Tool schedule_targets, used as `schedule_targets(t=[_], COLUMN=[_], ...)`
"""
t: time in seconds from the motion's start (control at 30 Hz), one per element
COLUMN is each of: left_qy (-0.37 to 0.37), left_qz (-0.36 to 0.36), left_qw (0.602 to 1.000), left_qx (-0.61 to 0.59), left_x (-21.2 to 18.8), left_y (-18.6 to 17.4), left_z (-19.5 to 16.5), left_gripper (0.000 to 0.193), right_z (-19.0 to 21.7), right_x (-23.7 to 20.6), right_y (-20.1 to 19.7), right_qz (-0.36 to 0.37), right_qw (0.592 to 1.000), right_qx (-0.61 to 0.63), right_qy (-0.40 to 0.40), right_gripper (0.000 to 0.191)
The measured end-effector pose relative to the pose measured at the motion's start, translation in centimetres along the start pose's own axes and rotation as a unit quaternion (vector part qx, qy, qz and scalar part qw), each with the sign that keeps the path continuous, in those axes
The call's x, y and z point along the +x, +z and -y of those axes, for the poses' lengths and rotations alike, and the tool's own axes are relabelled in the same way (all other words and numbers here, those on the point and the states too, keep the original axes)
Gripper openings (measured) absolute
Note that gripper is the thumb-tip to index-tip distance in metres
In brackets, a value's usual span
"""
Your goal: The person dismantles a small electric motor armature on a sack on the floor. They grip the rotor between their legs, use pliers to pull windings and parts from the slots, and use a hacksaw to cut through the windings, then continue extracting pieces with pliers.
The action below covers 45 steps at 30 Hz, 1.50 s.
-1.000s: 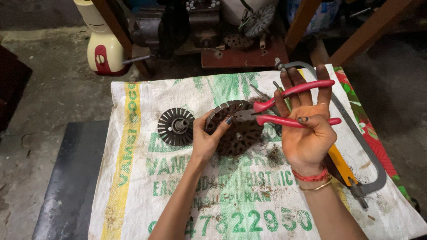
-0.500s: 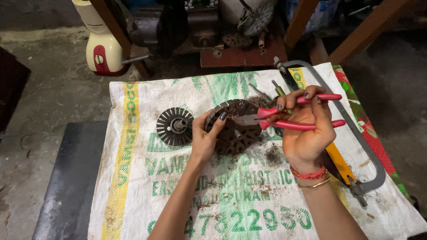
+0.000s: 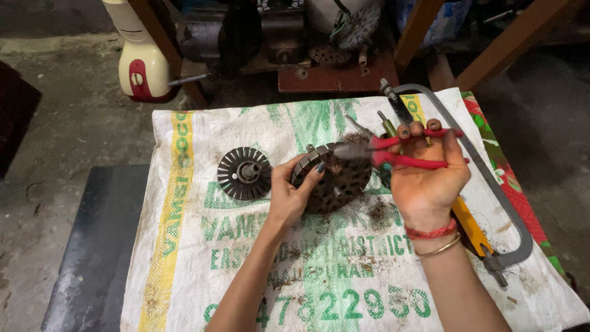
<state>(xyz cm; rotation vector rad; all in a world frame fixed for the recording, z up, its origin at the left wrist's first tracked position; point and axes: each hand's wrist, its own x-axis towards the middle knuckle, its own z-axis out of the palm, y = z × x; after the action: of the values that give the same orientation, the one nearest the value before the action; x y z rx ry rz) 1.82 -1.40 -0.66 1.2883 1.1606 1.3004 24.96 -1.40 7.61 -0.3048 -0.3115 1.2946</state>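
red pliers [image 3: 405, 154] against rusty stator [image 3: 335, 181]

— That stator [image 3: 335, 184] at centre frame?
— Rusty, rough, matt metal. The sack [image 3: 258, 258] beneath is coarse woven plastic cloth.
— And the pliers [image 3: 399, 154] right of centre?
— Dull steel nose, smooth red plastic handles.

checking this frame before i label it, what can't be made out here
Head view:
- Tip of the red pliers: blurred against the rusty motor core, so what it grips is unclear.
- Core's near left side: hidden by the left hand.
- Hacksaw handle: partly covered by the right hand and wrist.
- Machinery at the top: cut off by the edge, dark.
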Motion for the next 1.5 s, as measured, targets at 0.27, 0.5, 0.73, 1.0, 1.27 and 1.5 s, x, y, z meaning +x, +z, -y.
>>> schedule_targets(t=[0.27, 0.5, 0.73, 1.0, 1.27, 1.5], left_qy=[0.014, 0.025, 0.026, 0.028, 0.003, 0.062], left_qz=[-0.082, -0.054, -0.056, -0.031, -0.018, 0.031], left_qw=[0.993, 0.998, 0.997, 0.997, 0.999, 0.997], left_qx=[0.087, -0.018, -0.039, -0.057, -0.034, -0.031], left_x=[0.5, 0.7, 0.8, 0.9, 0.3, 0.5], left_y=[-0.3, -0.3, -0.1, -0.2, -0.7, -0.5], left_z=[0.8, 0.6, 1.7, 1.9, -0.6, -2.6], left_gripper=[0.049, 0.052, 0.049, 0.052, 0.054, 0.035], right_z=[2.2, 0.5, -0.1, 0.1, -0.6, -1.8], right_x=[-0.4, -2.3, -3.0, -3.4, -3.8, -3.9], right_y=[0.2, 1.3, 3.6, 4.4, 3.7, 2.4], right_qz=[0.145, 0.186, 0.237, 0.244, 0.285, 0.249], right_qw=[0.988, 0.963, 0.956, 0.956, 0.927, 0.858], right_qx=[-0.038, -0.173, -0.165, -0.162, -0.233, -0.367], right_qy=[-0.044, -0.086, -0.043, -0.004, -0.068, -0.261], right_gripper=[0.020, 0.066, 0.097, 0.100, 0.049, 0.021])
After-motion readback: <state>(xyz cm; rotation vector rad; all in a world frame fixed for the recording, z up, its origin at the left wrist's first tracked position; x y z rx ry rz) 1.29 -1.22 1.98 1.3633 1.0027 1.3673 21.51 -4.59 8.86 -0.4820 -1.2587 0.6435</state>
